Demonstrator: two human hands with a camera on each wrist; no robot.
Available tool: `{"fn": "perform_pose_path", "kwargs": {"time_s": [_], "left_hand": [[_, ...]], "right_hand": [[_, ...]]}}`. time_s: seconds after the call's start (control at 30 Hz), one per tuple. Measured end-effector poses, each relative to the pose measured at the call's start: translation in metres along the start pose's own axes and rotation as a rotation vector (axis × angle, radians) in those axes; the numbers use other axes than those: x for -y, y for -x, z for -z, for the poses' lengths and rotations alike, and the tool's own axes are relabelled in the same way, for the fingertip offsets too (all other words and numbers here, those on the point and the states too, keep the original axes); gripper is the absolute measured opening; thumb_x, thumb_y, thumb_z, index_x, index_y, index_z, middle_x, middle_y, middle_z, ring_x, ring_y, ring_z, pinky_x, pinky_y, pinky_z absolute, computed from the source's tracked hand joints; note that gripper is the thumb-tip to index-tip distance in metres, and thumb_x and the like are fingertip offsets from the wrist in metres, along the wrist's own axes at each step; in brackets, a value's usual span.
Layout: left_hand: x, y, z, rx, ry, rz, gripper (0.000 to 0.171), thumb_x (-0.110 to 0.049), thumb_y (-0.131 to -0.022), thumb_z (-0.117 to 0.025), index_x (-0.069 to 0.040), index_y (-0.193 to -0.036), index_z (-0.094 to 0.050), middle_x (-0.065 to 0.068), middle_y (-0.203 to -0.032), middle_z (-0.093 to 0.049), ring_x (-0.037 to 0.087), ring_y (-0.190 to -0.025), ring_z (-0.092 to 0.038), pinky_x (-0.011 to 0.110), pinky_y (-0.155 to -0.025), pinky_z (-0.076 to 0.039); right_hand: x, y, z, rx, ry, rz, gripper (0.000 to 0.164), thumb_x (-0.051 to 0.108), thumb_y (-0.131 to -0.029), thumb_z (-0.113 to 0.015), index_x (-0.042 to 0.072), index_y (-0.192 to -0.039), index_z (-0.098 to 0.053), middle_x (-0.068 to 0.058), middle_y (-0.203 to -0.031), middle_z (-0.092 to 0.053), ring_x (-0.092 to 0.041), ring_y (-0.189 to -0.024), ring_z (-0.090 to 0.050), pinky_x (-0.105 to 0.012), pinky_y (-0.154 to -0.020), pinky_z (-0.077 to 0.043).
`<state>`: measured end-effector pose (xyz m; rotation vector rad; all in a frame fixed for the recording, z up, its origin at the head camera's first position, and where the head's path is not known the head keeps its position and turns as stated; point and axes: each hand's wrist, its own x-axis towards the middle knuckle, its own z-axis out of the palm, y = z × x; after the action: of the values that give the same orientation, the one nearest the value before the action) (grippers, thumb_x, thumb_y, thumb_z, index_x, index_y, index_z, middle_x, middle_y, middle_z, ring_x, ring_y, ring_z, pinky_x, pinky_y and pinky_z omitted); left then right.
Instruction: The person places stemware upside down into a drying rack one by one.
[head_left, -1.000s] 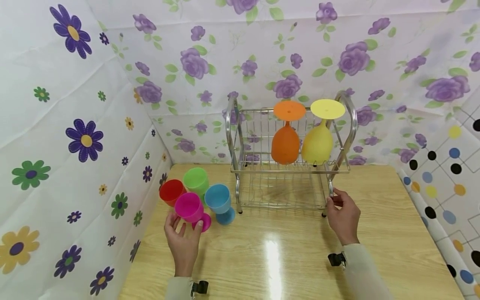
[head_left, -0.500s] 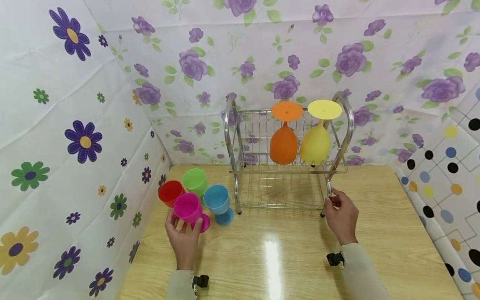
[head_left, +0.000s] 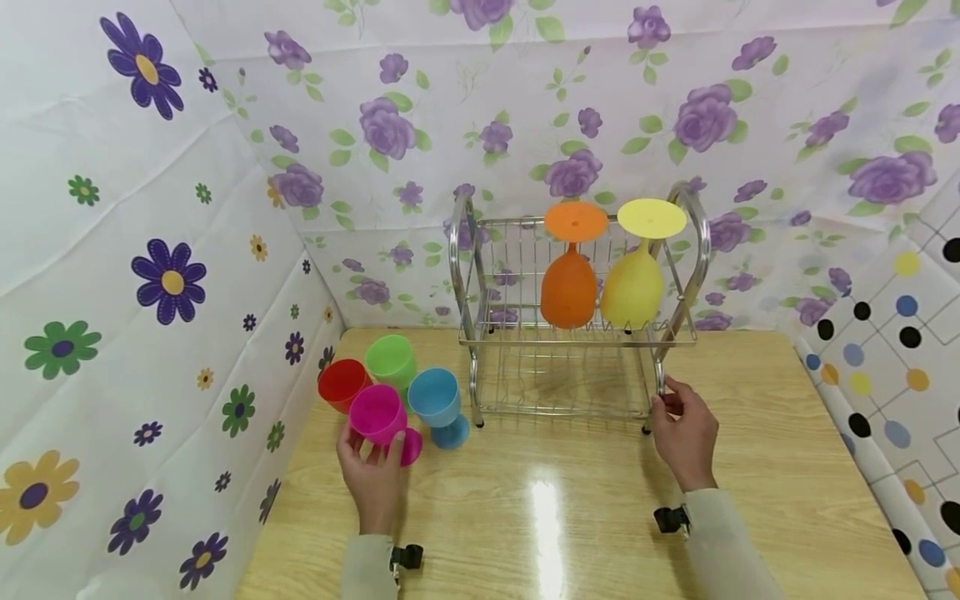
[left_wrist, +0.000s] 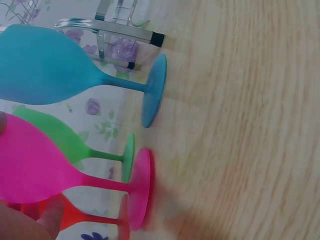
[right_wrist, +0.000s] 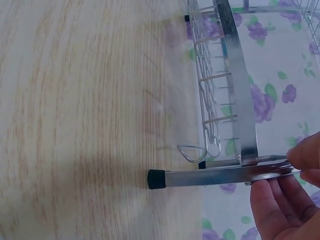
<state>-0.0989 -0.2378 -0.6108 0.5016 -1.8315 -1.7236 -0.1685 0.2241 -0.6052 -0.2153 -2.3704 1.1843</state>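
Note:
My left hand (head_left: 369, 479) holds the bowl of a pink plastic goblet (head_left: 377, 415), thumb on the right side and fingers on the left. In the left wrist view the pink goblet's foot (left_wrist: 141, 190) is at the tabletop. Close around it stand a red goblet (head_left: 343, 383), a green goblet (head_left: 392, 358) and a blue goblet (head_left: 435, 396), all upright. My right hand (head_left: 685, 433) pinches the right front leg of a metal dish rack (head_left: 562, 342); the right wrist view shows thumb and fingers either side of that leg (right_wrist: 210, 176).
An orange goblet (head_left: 568, 292) and a yellow goblet (head_left: 633, 290) stand upside down on the rack's upper tier, toward the right. The rack is on a wooden table (head_left: 600, 517). Patterned sheets (head_left: 480, 100) rise behind and at both sides.
My left hand has shifted slightly forward and right, its fingers coming closer round the pink goblet's bowl. My right hand stays on the rack leg. The goblets have not visibly moved.

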Motion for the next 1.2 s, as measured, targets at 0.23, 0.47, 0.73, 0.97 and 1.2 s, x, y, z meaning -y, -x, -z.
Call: {"fn": "perform_pose_path", "kwargs": {"time_s": [0.23,0.47,0.73,0.97,1.2], "left_hand": [[-0.011,0.005,0.007,-0.023,0.022,-0.09,0.085,-0.012,-0.087,-0.088,-0.022,-0.158,-0.042,-0.001,-0.148,-0.05,0.02,-0.135,-0.047,0.013,-0.104,-0.052],[-0.034,0.018,0.006,0.001,0.018,-0.154,0.085,-0.009,-0.086,-0.088,-0.017,-0.158,-0.043,0.001,-0.148,-0.05,0.023,-0.133,-0.047,0.016,-0.104,-0.054],[-0.063,0.029,0.006,0.049,0.014,-0.202,0.082,-0.002,-0.085,-0.087,-0.014,-0.156,-0.047,0.006,-0.147,-0.05,0.028,-0.132,-0.048,0.016,-0.102,-0.055],[-0.075,0.036,0.002,0.125,-0.003,-0.264,0.08,0.001,-0.084,-0.087,-0.012,-0.154,-0.049,0.009,-0.145,-0.05,0.026,-0.133,-0.048,0.017,-0.1,-0.057],[-0.084,0.041,-0.003,0.195,-0.043,-0.317,0.082,0.001,-0.081,-0.089,-0.015,-0.153,-0.052,0.009,-0.146,-0.051,0.027,-0.132,-0.049,0.018,-0.101,-0.057]], "right_hand": [[0.0,0.003,0.0,0.022,-0.008,0.002,0.042,0.012,-0.103,-0.068,0.011,-0.145,-0.065,-0.016,-0.107,-0.075,-0.031,-0.097,-0.071,0.006,-0.075,-0.04],[-0.002,0.002,0.003,-0.005,-0.005,0.032,0.044,0.01,-0.1,-0.071,0.009,-0.144,-0.066,-0.017,-0.109,-0.074,-0.032,-0.1,-0.072,0.008,-0.075,-0.039],[0.003,0.0,0.003,-0.021,-0.026,0.019,0.042,0.007,-0.098,-0.073,0.007,-0.139,-0.069,-0.017,-0.114,-0.072,-0.033,-0.103,-0.072,0.006,-0.076,-0.043],[0.005,0.002,0.007,-0.039,-0.07,0.024,0.039,0.007,-0.096,-0.075,0.006,-0.136,-0.071,-0.018,-0.111,-0.073,-0.036,-0.101,-0.073,0.006,-0.075,-0.044],[0.008,0.005,0.012,-0.037,-0.11,0.003,0.04,0.011,-0.096,-0.077,0.006,-0.135,-0.072,-0.017,-0.118,-0.074,-0.034,-0.103,-0.072,0.001,-0.077,-0.05]]}}
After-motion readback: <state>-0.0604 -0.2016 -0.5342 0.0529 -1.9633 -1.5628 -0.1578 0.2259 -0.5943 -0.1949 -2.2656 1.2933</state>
